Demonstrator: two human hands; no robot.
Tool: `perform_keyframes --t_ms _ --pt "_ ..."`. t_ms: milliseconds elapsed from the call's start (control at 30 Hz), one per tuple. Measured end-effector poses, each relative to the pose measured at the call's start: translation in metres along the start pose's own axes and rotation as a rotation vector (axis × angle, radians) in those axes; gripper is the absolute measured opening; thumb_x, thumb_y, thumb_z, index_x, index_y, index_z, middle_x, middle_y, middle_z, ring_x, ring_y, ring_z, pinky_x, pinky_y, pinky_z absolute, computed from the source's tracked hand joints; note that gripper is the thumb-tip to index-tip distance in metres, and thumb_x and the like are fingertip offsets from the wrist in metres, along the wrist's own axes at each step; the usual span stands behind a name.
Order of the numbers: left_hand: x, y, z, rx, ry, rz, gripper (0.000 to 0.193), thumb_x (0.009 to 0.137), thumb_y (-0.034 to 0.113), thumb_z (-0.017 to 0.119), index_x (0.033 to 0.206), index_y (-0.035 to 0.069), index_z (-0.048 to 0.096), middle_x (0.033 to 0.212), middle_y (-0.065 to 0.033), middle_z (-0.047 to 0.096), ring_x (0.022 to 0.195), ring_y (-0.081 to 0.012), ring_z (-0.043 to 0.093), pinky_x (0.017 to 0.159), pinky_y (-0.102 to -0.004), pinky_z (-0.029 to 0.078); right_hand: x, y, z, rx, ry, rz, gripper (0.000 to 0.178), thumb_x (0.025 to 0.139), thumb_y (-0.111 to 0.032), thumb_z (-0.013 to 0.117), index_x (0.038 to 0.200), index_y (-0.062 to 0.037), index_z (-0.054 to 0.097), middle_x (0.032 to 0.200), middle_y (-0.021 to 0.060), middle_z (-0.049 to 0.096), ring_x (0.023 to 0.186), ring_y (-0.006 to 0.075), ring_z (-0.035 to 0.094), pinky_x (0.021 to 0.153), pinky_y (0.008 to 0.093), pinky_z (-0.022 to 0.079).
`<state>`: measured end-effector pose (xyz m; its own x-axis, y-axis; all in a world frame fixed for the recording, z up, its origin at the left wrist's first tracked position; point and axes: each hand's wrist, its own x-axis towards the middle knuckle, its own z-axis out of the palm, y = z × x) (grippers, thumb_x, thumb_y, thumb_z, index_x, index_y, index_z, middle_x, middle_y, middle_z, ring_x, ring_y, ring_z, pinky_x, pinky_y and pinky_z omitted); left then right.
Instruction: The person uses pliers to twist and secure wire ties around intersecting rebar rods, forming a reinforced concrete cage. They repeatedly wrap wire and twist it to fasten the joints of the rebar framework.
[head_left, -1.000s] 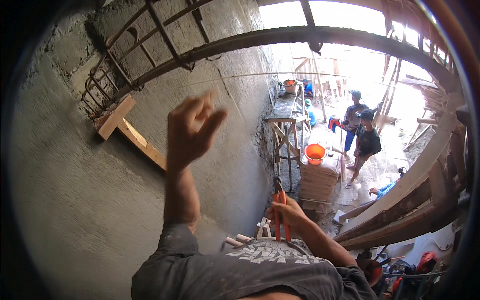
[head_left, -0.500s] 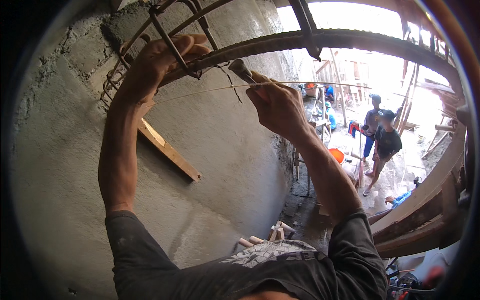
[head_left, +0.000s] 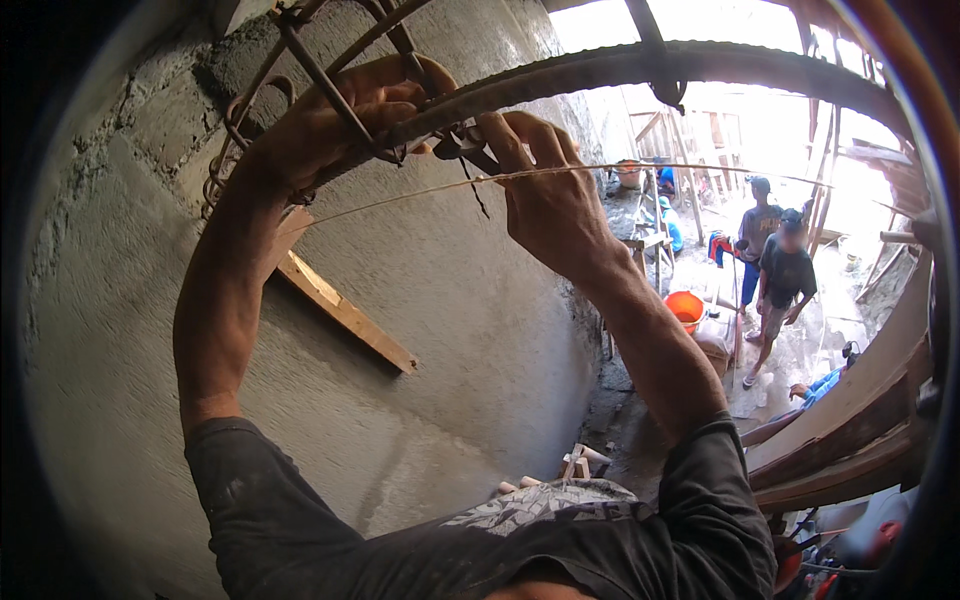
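Observation:
Above me, a thick ribbed steel bar [head_left: 590, 72] runs through bent stirrups [head_left: 315, 68]. My left hand [head_left: 335, 115] is closed round the bar beside a stirrup, its fingers partly behind the steel. Just right of it, my right hand [head_left: 555, 190] grips pincers [head_left: 462, 146], whose dark metal head lies against the underside of the bar. The palm hides most of their handles. A thin dark tie wire [head_left: 480, 196] dangles below the pincers' head. A pale string [head_left: 400, 196] stretches across, passing in front of my right hand.
A rough grey plastered wall [head_left: 470, 330] stands close on the left, with a wooden strip [head_left: 345, 318] against it. Below right are two standing people [head_left: 783, 275], an orange bucket [head_left: 685, 308] and other workers. A curved wooden form [head_left: 850, 420] edges the right side.
My right hand has shifted slightly and its fingers have loosened and spread on the pincers. The pincers' head has moved up to the bar. My left hand has slid a little along it.

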<state>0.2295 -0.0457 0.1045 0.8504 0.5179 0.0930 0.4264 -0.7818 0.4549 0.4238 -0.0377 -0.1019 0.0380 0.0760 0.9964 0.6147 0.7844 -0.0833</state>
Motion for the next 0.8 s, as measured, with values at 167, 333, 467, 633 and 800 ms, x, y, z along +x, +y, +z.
perform_keyframes --t_ms 167,333,467,633,800 --pt "0.003 0.001 0.008 0.105 0.086 0.114 0.055 0.095 0.043 0.072 0.134 0.007 0.061 0.1 -0.0071 0.073 0.091 -0.0135 0.072 0.077 -0.0305 0.062 -0.005 -0.005 0.002 -0.125 0.02 0.095 0.063 0.087 0.004 0.068 0.143 -0.0221 0.053 0.113 0.0093 0.057 0.098 0.0253 0.061 0.072 0.0447 0.057" --pt "0.0 0.025 0.018 0.092 0.125 -0.025 0.054 0.097 0.054 0.066 0.13 0.011 0.063 0.098 -0.0046 0.071 0.084 -0.0104 0.07 0.076 -0.0275 0.059 -0.001 0.009 0.009 -0.277 0.138 0.0 0.058 0.088 -0.004 0.072 0.136 -0.0322 0.057 0.099 0.0034 0.059 0.091 0.0198 0.061 0.056 0.0358 0.05" --pt "0.008 0.046 0.037 0.149 0.285 -0.201 0.054 0.1 0.057 0.058 0.119 0.008 0.068 0.084 -0.0013 0.068 0.078 -0.0062 0.069 0.071 -0.0236 0.059 0.014 0.033 0.021 -0.094 0.215 -0.09 0.05 0.086 -0.009 0.077 0.129 -0.0288 0.063 0.091 0.0036 0.062 0.083 0.0192 0.064 0.055 0.0357 0.052" --pt "0.01 0.062 0.049 0.41 0.423 -0.44 0.046 0.105 0.04 0.057 0.137 0.008 0.058 0.119 -0.0095 0.063 0.112 -0.0158 0.062 0.091 -0.0293 0.053 0.026 0.054 0.037 -0.035 0.23 -0.1 0.039 0.083 -0.01 0.079 0.119 -0.0221 0.07 0.091 0.0041 0.069 0.084 0.021 0.07 0.057 0.0357 0.059" --pt "0.009 0.045 0.049 0.369 0.469 -0.099 0.046 0.106 0.047 0.055 0.11 0.004 0.071 0.08 -0.0007 0.066 0.066 -0.0029 0.059 0.056 -0.0192 0.047 0.048 0.082 0.055 -0.078 0.247 -0.21 0.037 0.079 -0.013 0.08 0.115 -0.0214 0.073 0.095 0.0026 0.071 0.086 0.0198 0.071 0.061 0.0337 0.06"
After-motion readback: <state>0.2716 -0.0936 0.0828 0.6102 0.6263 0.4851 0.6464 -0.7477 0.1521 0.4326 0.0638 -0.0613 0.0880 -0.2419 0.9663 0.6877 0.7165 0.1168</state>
